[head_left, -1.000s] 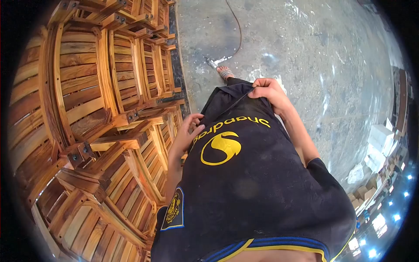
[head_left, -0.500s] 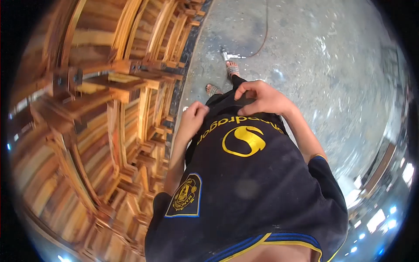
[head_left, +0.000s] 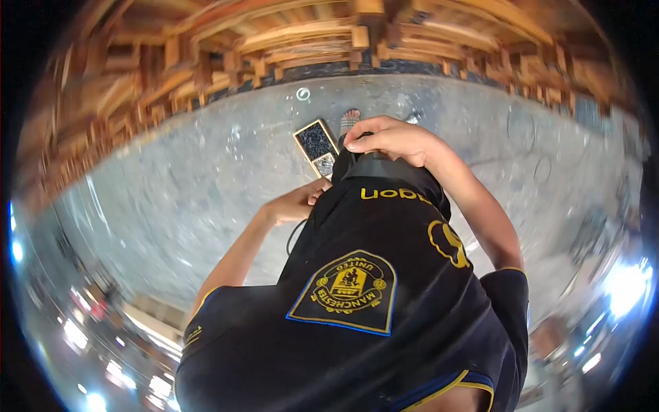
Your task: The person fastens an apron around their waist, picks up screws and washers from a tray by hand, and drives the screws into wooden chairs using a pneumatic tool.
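Note:
My right hand [head_left: 395, 141] is over the front of my waist, with thumb and fingers pinched together on dark cloth [head_left: 367, 167] just past the lower edge of my black shirt [head_left: 412, 268]. At my left side, my left hand [head_left: 296, 204] is curled against the dark clothing. Its fingertips are partly hidden, and I cannot make out what they grip. A thin dark loop [head_left: 294, 237] hangs below that hand. On the floor beside my sandalled foot [head_left: 350, 122] lies a wood-rimmed tray [head_left: 301, 145]. One compartment holds small dark pieces, the other something pale and shiny.
Rows of brown wooden frames [head_left: 302, 41] stand across the far side. A pale round mark or ring [head_left: 303, 94] shows on the scuffed grey concrete floor [head_left: 206, 172]. Blurred objects and bright lights line both lower edges.
My view and body have turned, so the wooden frames moved from the left to the top. The tray has come into view. My right hand's fingers have closed together; my left hand sits lower.

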### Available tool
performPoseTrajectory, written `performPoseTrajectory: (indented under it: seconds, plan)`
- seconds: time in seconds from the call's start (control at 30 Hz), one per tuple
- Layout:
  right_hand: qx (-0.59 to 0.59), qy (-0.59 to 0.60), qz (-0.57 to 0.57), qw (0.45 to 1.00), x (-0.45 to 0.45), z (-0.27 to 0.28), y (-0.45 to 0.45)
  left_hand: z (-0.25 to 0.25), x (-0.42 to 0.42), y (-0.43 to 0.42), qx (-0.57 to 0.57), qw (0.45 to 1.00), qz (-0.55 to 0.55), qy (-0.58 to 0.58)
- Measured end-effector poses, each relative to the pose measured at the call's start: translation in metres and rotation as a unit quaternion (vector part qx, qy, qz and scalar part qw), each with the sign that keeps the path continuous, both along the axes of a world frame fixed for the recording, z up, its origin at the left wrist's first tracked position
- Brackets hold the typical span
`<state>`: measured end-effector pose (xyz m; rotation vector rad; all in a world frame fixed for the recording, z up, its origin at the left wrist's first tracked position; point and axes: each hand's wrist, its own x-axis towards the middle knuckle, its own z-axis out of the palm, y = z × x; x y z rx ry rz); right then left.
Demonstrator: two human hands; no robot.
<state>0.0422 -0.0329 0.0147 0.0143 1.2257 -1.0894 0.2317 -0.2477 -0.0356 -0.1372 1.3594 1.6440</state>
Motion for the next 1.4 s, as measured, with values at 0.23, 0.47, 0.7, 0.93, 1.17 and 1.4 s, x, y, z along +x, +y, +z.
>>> performPoseTrajectory:
  seconds: [0.23, 0.47, 0.7, 0.93, 1.17, 1.4]
  plan:
    - [-0.017, -0.056, 0.228, 0.972, 0.024, -0.025, -0.08, -0.017, 0.043, 0.079, -0.254, 0.86, 0.407, 0.173]
    - [-0.064, -0.021, 0.187, 0.98, 0.005, 0.001, -0.111, 0.045, 0.008, 0.055, -0.161, 0.857, 0.488, 0.032]
    - [-0.113, 0.039, 0.09, 0.989, -0.003, -0.001, -0.109, 0.035, -0.007, 0.025, 0.221, 0.85, 0.478, -0.015]
    - [-0.038, 0.093, 0.036, 0.994, -0.002, -0.014, -0.104, 0.037, -0.023, 0.021, -0.283, 0.862, 0.338, 0.251]
    - [-0.067, 0.101, -0.146, 0.982, 0.012, 0.008, -0.095, 0.029, -0.013, 0.023, -0.358, 0.809, 0.324, 0.334]
    - [0.031, 0.15, -0.147, 0.977, -0.005, -0.04, -0.093, 0.03, 0.0, 0.014, -0.321, 0.846, 0.238, 0.354]
